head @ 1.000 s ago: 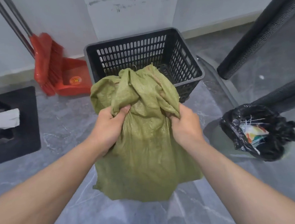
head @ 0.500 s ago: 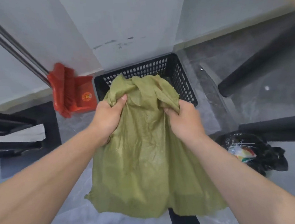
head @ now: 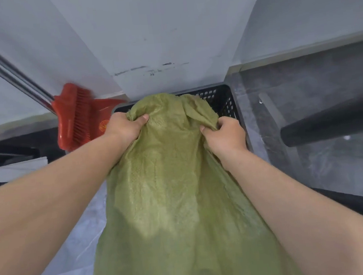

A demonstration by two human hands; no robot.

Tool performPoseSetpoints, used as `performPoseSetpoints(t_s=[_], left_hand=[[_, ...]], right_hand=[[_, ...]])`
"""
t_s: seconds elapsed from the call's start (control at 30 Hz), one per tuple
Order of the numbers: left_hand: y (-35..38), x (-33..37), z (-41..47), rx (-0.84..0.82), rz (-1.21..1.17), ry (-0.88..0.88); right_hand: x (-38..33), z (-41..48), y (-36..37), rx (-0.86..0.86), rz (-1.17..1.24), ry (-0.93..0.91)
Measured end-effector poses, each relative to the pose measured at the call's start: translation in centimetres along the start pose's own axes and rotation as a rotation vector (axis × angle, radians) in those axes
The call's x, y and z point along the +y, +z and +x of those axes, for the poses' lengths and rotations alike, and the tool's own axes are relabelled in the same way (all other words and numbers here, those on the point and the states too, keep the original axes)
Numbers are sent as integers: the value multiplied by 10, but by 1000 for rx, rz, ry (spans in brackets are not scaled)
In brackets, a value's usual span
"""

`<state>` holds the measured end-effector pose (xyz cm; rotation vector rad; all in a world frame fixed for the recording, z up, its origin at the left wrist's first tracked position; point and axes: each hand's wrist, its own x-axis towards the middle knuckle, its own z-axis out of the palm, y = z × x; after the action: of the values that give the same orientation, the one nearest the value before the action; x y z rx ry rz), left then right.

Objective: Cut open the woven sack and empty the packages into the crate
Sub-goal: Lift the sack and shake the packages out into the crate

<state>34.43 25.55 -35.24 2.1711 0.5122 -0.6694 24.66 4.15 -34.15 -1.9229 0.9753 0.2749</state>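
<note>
A green woven sack (head: 176, 194) hangs long and limp in front of me, filling the middle of the view. My left hand (head: 123, 127) is clenched on its upper left fold, and my right hand (head: 226, 134) is clenched on its upper right fold. The sack's bunched top end lies over the black slatted plastic crate (head: 223, 99), which stands against the wall and is mostly hidden behind the sack. No packages show, and the crate's inside is hidden.
A red broom and dustpan (head: 76, 120) with metal handles lean on the wall at the left. A black padded bar (head: 330, 122) juts in from the right, with another dark edge (head: 358, 207) lower right. Grey marble floor (head: 315, 95) lies around.
Both hands have lifted the sack higher and carried it forward over the crate. The view has tilted up and moved closer, and the black rubbish bag on the right is out of sight.
</note>
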Motion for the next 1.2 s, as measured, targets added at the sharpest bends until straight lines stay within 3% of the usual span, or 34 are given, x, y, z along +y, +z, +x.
performPoseSetpoints(t_s=[0.3, 0.47, 0.57, 0.73, 0.83, 0.93, 1.0, 1.2], left_hand=[[-23, -12, 82, 50, 178, -177], [-32, -11, 99, -224, 51, -218], [-39, -14, 102, -296, 150, -79], [-55, -14, 113, -366, 78, -105], [-61, -13, 113, -395, 160, -147], [-67, -17, 109, -399, 209, -152], [-68, -20, 106, -380, 200, -147], [-70, -42, 101, -318, 221, -226]], right_hand=[[-30, 56, 43, -59, -265, 20], [-43, 91, 67, -45, -334, 78], [-49, 100, 74, -83, -436, 141], [-54, 107, 75, -233, -436, 125], [-63, 107, 68, -186, -350, 72], [-80, 109, 53, -262, -95, 163], [-87, 111, 45, -289, -60, 165], [-97, 105, 35, -189, 112, 6]])
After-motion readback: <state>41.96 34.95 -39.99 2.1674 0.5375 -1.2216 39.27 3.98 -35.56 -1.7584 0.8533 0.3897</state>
